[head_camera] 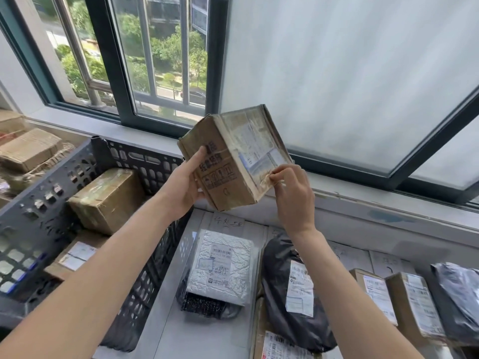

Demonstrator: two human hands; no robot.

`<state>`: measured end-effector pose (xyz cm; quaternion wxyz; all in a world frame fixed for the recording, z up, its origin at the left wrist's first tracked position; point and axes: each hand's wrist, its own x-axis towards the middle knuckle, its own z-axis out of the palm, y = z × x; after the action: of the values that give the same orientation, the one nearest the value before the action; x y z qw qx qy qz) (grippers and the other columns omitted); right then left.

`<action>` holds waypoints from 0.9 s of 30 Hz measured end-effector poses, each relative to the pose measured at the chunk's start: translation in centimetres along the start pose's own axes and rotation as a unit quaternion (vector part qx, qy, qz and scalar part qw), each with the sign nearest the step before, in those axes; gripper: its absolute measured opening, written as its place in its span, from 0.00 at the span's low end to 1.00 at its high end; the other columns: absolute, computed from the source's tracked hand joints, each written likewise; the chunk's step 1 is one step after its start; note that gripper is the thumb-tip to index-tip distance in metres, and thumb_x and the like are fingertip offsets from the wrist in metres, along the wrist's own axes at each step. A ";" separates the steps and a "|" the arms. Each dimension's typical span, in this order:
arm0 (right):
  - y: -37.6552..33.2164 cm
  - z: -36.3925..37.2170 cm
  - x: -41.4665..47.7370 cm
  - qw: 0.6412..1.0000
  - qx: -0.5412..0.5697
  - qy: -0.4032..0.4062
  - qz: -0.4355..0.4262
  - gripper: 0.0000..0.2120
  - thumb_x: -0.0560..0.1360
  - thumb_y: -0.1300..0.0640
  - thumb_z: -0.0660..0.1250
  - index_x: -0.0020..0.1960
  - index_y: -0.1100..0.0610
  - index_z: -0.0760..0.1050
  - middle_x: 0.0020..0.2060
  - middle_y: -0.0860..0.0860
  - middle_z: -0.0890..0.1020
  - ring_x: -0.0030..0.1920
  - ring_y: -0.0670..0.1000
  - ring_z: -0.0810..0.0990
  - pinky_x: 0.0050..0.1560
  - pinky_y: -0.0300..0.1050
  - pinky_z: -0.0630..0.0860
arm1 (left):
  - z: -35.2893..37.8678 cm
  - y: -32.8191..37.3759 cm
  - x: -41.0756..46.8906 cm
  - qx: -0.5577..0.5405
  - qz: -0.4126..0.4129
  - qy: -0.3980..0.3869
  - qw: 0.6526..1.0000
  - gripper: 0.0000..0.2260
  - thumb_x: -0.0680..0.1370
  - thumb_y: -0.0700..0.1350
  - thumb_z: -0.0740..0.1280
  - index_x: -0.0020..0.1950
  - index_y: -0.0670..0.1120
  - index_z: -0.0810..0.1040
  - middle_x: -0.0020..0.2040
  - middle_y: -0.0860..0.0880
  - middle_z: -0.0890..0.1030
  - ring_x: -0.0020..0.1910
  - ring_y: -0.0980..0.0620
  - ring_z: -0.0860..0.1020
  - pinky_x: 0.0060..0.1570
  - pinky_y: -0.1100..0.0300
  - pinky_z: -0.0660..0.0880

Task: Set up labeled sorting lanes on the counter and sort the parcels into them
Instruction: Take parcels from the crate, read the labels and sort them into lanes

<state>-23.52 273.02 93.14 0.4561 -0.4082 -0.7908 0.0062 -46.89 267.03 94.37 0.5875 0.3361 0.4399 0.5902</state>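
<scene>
Held parcel: worn brown cardboard box [228,161], raised in the air above the far edge of the bench [160,320], tilted with 2 faces in view.
Print on box: black Chinese characters and a row of handling symbols on the brown face; white shipping label under clear tape on the other face, too blurred to read.
Left hand [185,186]: grasping the box's lower left side, index finger stretched straight up the printed face.
Right hand [293,195]: pinching the lower corner of the labelled face between thumb and curled fingertips.
Lane cards: white paper sheets [228,221] flat at the back of the bench, handwriting unreadable.
Sorted parcels: silver bubble mailer [223,265] and black plastic bag [277,275], each with a white barcode label, side by side on the bench.
Crate: dark grey perforated plastic crate [46,203] left of the bench, holding 2 taped brown boxes [106,198].
</scene>
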 end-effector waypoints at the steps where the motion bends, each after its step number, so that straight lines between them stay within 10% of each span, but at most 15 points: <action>1: 0.0 -0.1 -0.1 0.999 -0.014 0.018 -0.030 0.03 0.74 0.65 0.73 0.45 0.62 0.79 0.49 0.54 0.81 0.49 0.57 0.80 0.38 0.51 0.79 | -0.3 -0.2 0.1 -0.016 -0.004 -0.012 1.000 0.26 0.81 0.62 0.58 0.74 0.48 0.70 0.69 0.44 0.77 0.68 0.40 0.75 0.67 0.34 0.68; 10: -1.4 -0.7 -1.0 0.978 -0.015 0.080 -0.194 0.03 0.75 0.62 0.76 0.47 0.57 0.83 0.50 0.53 0.84 0.55 0.56 0.80 0.58 0.53 0.75 | -1.6 -3.1 0.9 -0.196 -0.038 -0.022 0.980 0.24 0.85 0.59 0.47 0.75 0.51 0.71 0.71 0.47 0.75 0.70 0.45 0.74 0.57 0.47 0.79; 16: 0.0 -1.3 -0.1 0.980 -0.039 0.093 -0.169 0.05 0.77 0.60 0.73 0.43 0.59 0.83 0.49 0.53 0.85 0.53 0.56 0.81 0.57 0.54 0.75 | -3.2 -4.0 1.0 -0.310 -0.099 -0.042 0.945 0.37 0.79 0.71 0.46 0.79 0.48 0.63 0.77 0.40 0.66 0.76 0.38 0.64 0.73 0.37 0.60; 27: 4.1 -3.4 -0.5 0.980 -0.051 0.054 -0.186 0.06 0.78 0.62 0.72 0.41 0.59 0.83 0.50 0.52 0.85 0.52 0.56 0.82 0.50 0.53 0.80 | -4.6 -2.4 2.5 -0.019 -0.182 -0.169 0.968 0.36 0.77 0.71 0.58 0.75 0.47 0.70 0.73 0.40 0.72 0.72 0.37 0.70 0.74 0.36 0.58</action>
<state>-18.26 274.20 93.18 0.4696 -0.2767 -0.8264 -0.1413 -50.37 268.75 90.05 0.7572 0.3344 0.3768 0.4157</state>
